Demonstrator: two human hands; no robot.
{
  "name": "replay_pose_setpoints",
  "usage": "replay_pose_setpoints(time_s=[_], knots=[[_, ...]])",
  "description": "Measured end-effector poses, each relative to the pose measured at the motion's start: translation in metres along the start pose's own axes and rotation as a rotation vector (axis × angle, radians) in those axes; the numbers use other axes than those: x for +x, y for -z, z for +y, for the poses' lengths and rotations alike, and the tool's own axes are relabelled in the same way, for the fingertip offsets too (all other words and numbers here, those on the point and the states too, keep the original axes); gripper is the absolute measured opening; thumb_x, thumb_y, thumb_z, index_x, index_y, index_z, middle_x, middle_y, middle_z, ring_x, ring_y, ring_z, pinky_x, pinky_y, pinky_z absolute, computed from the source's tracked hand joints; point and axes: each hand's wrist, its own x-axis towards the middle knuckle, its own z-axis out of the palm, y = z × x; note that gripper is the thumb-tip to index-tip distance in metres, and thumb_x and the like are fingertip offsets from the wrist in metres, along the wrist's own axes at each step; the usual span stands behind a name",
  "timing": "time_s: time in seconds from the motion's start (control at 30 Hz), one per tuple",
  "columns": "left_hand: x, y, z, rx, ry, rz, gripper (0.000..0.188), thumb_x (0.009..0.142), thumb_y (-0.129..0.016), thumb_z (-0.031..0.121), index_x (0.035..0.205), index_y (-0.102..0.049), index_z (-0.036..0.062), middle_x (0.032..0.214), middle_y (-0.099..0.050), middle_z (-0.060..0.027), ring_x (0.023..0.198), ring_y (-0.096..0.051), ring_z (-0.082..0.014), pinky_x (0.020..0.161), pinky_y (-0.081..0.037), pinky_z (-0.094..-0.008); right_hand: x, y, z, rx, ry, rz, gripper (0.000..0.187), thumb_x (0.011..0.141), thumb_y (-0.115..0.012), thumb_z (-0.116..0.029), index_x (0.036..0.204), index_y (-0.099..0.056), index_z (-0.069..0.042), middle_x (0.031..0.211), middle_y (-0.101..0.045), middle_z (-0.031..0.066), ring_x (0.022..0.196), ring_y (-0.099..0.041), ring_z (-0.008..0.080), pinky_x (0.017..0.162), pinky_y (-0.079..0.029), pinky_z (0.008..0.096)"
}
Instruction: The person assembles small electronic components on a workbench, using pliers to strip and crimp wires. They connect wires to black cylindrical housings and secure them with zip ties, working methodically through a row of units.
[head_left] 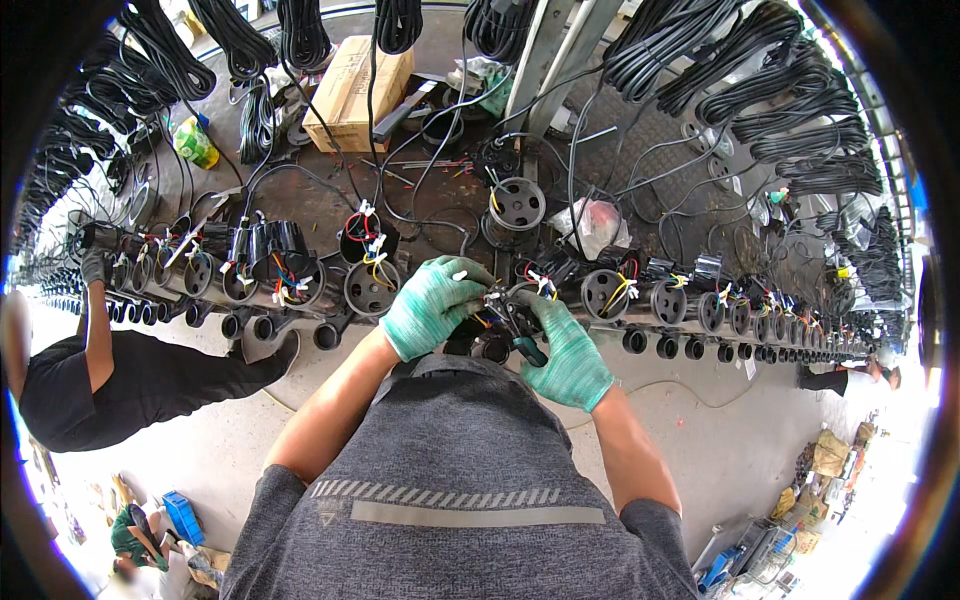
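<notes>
The screwdriver (527, 346) sits just below the wired black housing (497, 300) at the middle of the line, its green handle slanting down to my right, tip up-left. My right hand (568, 352) is wrapped around it; my left hand (432, 303) pinches the wires on top. The long rail (640, 318) of housings curves across a concrete workshop floor, cable coils (770, 70) hanging overhead.

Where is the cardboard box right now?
In the head view, the cardboard box sits upper left of centre on the workbench, beneath hanging black cable coils.
</notes>
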Motion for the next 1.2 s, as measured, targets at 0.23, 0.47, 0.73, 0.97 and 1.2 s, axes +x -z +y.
replay_pose_setpoints(time_s=[0.23,0.47,0.73,0.97,1.2], knots=[[0.002,0.003,0.003,-0.008,0.003,-0.030,0.027,0.085,-0.079,0.005,0.112,-0.077,0.0037,0.126,-0.073,-0.0107,0.122,-0.066,-0.0349,0.107,-0.052,-0.0460,-0.001,-0.006,0.004,0.057,0.016,-0.027,0.085,0.077,-0.082,-0.018,0.154,-0.049,-0.005,0.130,-0.062,0.0262,0.120,-0.064,0.0435,0.104,-0.054,0.0499],[0.002,0.004,0.002,-0.034,-0.025,-0.011,0.027,0.084,-0.079,0.003,0.111,-0.077,0.0023,0.125,-0.073,-0.0125,0.120,-0.068,-0.0353,0.104,-0.054,-0.0456,0.002,-0.010,-0.008,-0.043,-0.086,-0.064,0.081,0.079,-0.079,-0.015,0.153,-0.050,-0.004,0.131,-0.064,0.0280,0.114,-0.069,0.0450,0.097,-0.058,0.0505],[0.004,0.002,-0.008,-0.196,0.015,-0.017,0.026,0.085,-0.079,0.000,0.111,-0.076,-0.0005,0.124,-0.073,-0.0162,0.116,-0.071,-0.0353,0.101,-0.058,-0.0435,0.005,-0.016,-0.010,-0.066,-0.059,-0.010,0.084,0.079,-0.078,-0.014,0.156,-0.047,-0.009,0.129,-0.067,0.0258,0.106,-0.072,0.0472,0.091,-0.061,0.0508],[0.015,0.004,-0.001,-0.108,-0.044,-0.012,0.024,0.089,-0.077,0.003,0.113,-0.076,0.0015,0.120,-0.074,-0.0141,0.109,-0.070,-0.0371,0.094,-0.057,-0.0442,0.010,0.042,-0.034,0.462,-0.231,-0.336,0.104,0.075,-0.075,-0.019,0.169,-0.031,-0.013,0.133,-0.060,0.0290,0.125,-0.059,0.0427,0.108,-0.049,0.0501],[0.002,0.010,-0.010,-0.347,0.291,0.133,0.029,0.099,-0.064,-0.009,0.127,-0.066,-0.0028,0.114,-0.069,-0.0099,0.107,-0.071,-0.0195,0.096,-0.056,-0.0319,0.005,0.061,0.021,-0.324,-0.149,0.330,0.091,0.069,-0.079,-0.017,0.156,-0.055,-0.014,0.123,-0.065,0.0198,0.112,-0.062,0.0421,0.099,-0.052,0.0531]])
